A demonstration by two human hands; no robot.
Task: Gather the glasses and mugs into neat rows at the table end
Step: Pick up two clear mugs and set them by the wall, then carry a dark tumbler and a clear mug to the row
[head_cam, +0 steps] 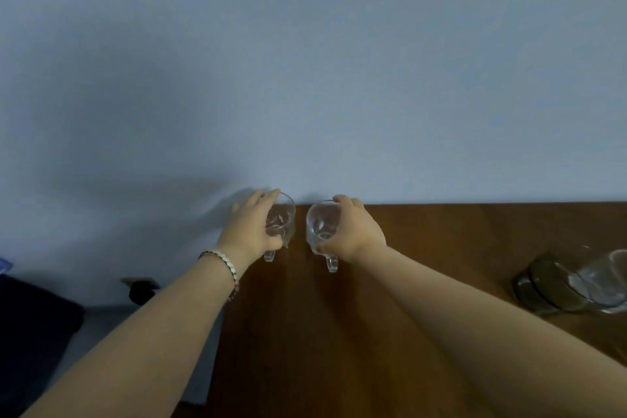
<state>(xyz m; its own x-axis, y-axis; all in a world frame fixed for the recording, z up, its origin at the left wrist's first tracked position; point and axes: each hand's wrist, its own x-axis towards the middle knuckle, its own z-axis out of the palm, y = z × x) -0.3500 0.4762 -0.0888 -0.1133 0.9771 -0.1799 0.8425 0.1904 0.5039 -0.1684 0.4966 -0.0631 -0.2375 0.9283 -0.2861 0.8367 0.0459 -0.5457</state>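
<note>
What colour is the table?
Dark reddish-brown wood grain table, seen from the head camera.

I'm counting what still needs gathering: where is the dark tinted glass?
In the head view, the dark tinted glass sits at the far right of the wooden table, against a clear glass, well right of both hand-held mugs.

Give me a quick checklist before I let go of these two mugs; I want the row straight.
1. Left hand grips left mug: ok.
2. Right hand grips right mug: ok.
3. Both mugs at the table's far edge by the wall: ok.
4. Handles point the same way, toward the person: ok.
5. Mugs resting on the wood: cannot tell.
6. Dark glass and clear glass gathered: not ok.
</note>
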